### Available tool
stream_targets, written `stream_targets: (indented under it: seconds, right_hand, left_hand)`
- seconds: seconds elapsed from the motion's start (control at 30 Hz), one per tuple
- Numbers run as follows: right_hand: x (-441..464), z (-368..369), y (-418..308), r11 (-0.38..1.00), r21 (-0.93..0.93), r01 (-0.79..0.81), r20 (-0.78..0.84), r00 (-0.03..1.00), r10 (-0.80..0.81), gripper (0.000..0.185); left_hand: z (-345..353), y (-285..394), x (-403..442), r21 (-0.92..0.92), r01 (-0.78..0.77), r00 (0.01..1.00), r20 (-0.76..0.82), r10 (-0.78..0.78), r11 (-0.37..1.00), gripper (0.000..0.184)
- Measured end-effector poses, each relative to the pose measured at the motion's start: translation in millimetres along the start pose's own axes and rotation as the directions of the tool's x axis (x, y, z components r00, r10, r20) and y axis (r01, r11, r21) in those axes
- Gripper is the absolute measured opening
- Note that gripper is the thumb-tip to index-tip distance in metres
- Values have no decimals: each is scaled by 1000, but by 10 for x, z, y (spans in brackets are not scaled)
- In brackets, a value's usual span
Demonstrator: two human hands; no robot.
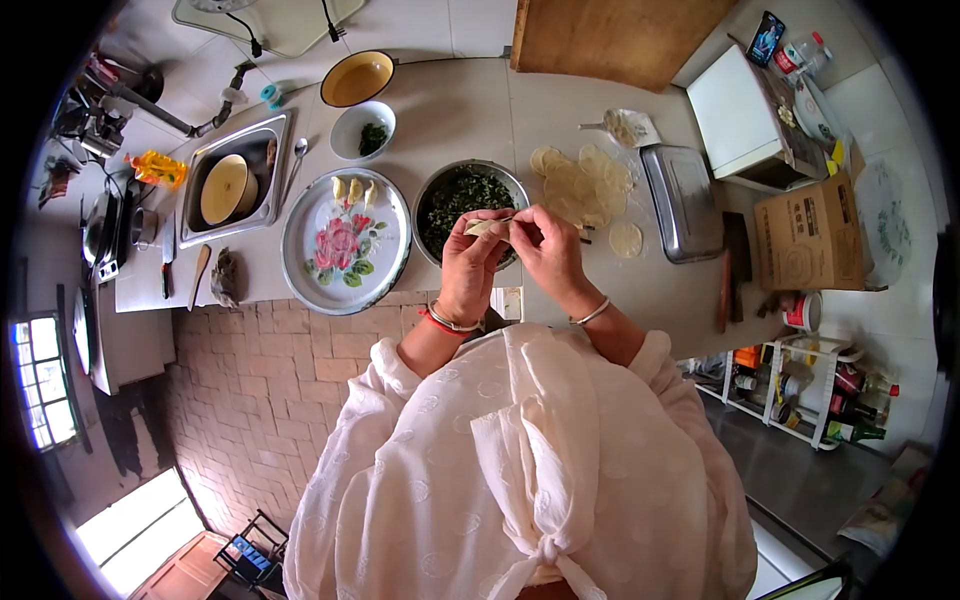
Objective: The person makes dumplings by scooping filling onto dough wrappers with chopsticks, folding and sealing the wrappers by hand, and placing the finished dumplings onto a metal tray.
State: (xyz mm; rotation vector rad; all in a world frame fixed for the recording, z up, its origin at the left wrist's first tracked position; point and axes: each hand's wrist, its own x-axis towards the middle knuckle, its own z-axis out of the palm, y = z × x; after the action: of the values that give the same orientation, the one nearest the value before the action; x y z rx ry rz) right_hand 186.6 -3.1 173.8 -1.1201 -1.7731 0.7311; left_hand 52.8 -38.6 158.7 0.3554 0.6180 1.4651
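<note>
Between the fingers of both hands is a pale dumpling (484,228), held over the near side of a metal bowl (420,188) of chopped green filling (468,193). My left hand (470,268) is closed around its left part. The fingers of my right hand (549,258) pinch its right end. To the left lies a round enamel tray (297,257) with a painted rose, bearing 3 finished dumplings (355,191) at its far side. Right of the bowl, round dough wrappers (590,185) lie overlapping on the counter, with a single wrapper (626,240) apart from them.
Behind the tray stand a white bowl (345,134) with some greens and a yellow enamel basin (345,85). A sink (283,150) holding another basin is at the left. A lidded metal box (685,205), a cleaver (738,245) and a cardboard box (808,235) sit at the right.
</note>
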Motion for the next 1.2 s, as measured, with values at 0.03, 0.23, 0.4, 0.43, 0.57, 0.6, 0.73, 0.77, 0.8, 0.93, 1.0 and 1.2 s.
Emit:
stream_targets:
  seconds: [0.03, 0.23, 0.4, 0.43, 0.57, 0.6, 0.73, 0.77, 0.8, 0.93, 1.0, 1.2]
  right_hand:
    - [0, 8, -9, 1000, 11, -1, -5, 1000, 2, 12]
    - [9, 47, -39, 1000, 17, 23, -10, 1000, -23, 12]
    - [1, -6, -39, 986, 155, -56, -26, 998, 60, 13]
    - [-22, -32, -4, 969, 219, -117, -11, 992, 123, 14]
    - [-143, -106, 79, 907, 325, -268, 142, 962, 233, 16]
    - [-154, -105, 53, 940, 281, -196, 146, 976, 160, 18]
    - [-106, -71, -121, 915, 367, -171, 148, 981, 124, 15]
    - [-118, -65, -77, 907, 370, -200, 159, 976, 150, 14]
    - [-128, -49, -31, 899, 373, -229, 172, 969, 175, 14]
    - [-133, -37, -88, 904, 366, -221, 142, 973, 180, 11]
    - [-112, -21, -213, 852, 466, -238, 78, 970, 228, 10]
    - [-84, -1, -263, 871, 412, -266, 144, 963, 226, 12]
  left_hand:
    - [2, 8, -1, 9, -4, 1000, -2, 4, 1000, 14]
    - [-14, 48, -13, 47, -29, 1000, 11, 28, 998, 11]
    - [-90, 97, 15, 20, -28, 999, 29, 28, 999, 9]
    - [-87, 127, 13, 9, -34, 999, 43, 34, 999, 9]
    - [-54, 245, 0, -22, -49, 995, 82, 51, 999, 8]
    - [-51, 254, 4, -22, -45, 995, 88, 47, 999, 8]
    - [35, 272, -14, -16, -32, 995, 94, 33, 999, 8]
    - [37, 263, -12, -28, -37, 996, 83, 40, 999, 8]
    - [35, 254, -8, -40, -44, 996, 72, 46, 998, 7]
    - [63, 262, -18, -62, -46, 997, 55, 49, 997, 7]
    - [82, 263, -32, -81, -62, 996, 60, 66, 995, 6]
    - [84, 264, -24, -94, -79, 993, 76, 87, 992, 7]
